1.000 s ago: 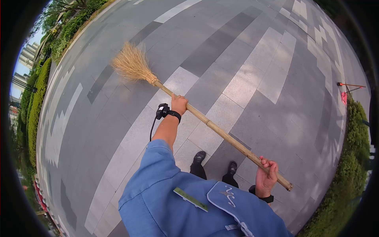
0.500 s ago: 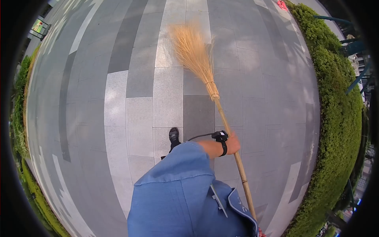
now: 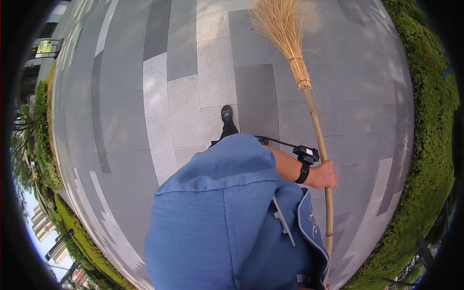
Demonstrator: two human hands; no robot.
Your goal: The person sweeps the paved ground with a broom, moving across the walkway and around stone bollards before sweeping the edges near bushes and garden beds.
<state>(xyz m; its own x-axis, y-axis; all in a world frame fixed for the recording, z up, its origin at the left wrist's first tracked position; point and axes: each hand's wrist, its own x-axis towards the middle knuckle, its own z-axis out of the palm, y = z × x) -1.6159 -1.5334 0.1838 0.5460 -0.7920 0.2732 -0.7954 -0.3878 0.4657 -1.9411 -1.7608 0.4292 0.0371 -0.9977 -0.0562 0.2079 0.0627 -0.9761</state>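
My left hand is closed around the bamboo handle of a straw broom, with the forearm reaching across my body to the right. A black strap with a small device and a cable sits on that wrist. The handle runs steeply down the view; the bristles fan out at the top, over the paving and slightly blurred. At the bottom edge only a sliver of my right hand shows by the handle's upper end; its fingers are mostly hidden.
Grey and white paving stretches ahead. A trimmed hedge borders it on the right, and lower greenery on the left. My black shoe is on the paving. A lit sign stands at the far left.
The broom's bristles have swung to the right across the paving, and my left hand has moved right with the handle. The paving and shoe appear higher in view.
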